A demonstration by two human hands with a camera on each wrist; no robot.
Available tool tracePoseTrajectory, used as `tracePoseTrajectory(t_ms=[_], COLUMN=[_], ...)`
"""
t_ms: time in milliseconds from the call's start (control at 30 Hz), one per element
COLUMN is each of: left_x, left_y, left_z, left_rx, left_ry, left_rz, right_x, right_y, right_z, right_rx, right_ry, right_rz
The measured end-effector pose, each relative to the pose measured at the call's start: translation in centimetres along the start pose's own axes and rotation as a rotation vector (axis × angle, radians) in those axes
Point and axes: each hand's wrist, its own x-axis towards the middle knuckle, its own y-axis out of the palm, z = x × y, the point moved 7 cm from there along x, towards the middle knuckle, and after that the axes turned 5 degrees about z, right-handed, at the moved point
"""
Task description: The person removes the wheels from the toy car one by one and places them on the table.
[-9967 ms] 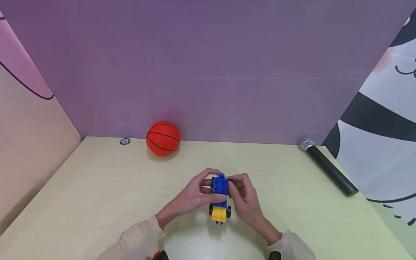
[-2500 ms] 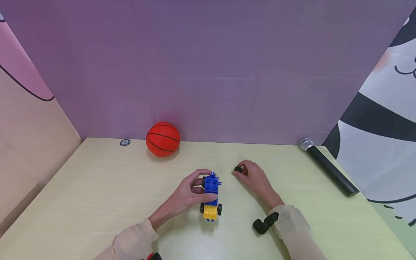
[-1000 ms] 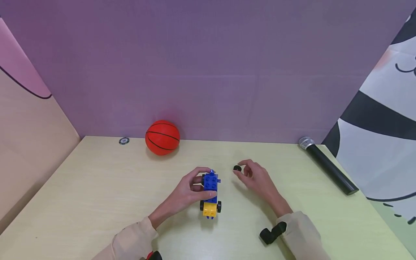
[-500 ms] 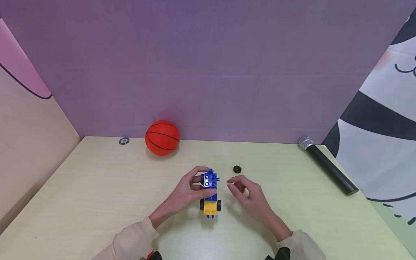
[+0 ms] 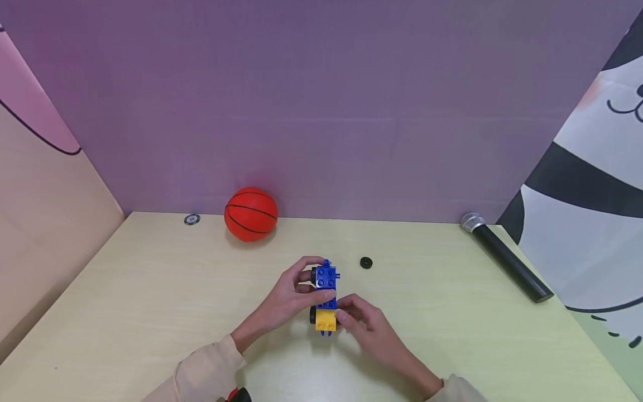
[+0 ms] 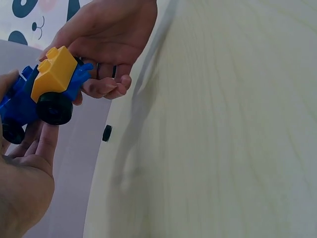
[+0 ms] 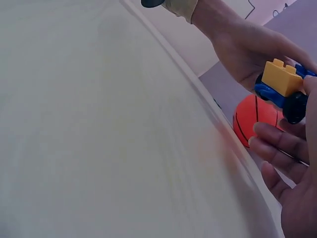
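A toy car [image 5: 325,295] built of blue bricks with a yellow brick [image 5: 325,321] at its near end and black wheels is lifted just off the pale table [image 5: 150,312]. My left hand [image 5: 293,293] grips its blue body from the left. My right hand [image 5: 359,319] has come up to the near right wheel, thumb and forefinger pinching it; the other fingers stay loose. The left wrist view shows the car [image 6: 44,94] between both hands. In the right wrist view the yellow brick [image 7: 282,77] sits above a black wheel [image 7: 295,106]. A loose black wheel [image 5: 366,262] lies beyond the car.
An orange toy basketball [image 5: 251,214] and a small round token [image 5: 192,219] rest by the purple back wall. A black microphone [image 5: 504,257] lies at the right edge. Panels wall in the table on the left and right.
My right hand let go of the loose wheel on the table, drew back toward me and closed on the car's near right wheel. The left hand keeps holding the car.
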Motion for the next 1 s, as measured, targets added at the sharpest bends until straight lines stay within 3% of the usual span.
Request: tracePoseTrajectory(t_ms=[233, 1000], left_x=[0.05, 0.06], left_y=[-0.05, 0.46], left_z=[-0.05, -0.13], left_rx=[0.013, 0.057], left_ry=[-0.003, -0.028], left_rz=[-0.01, 0.0], right_x=[0.07, -0.11], right_y=[0.6, 0.54], right_z=[0.14, 0.36], right_rx=[0.073, 0.105], right_ry=[-0.028, 0.02], right_rz=[0.013, -0.044])
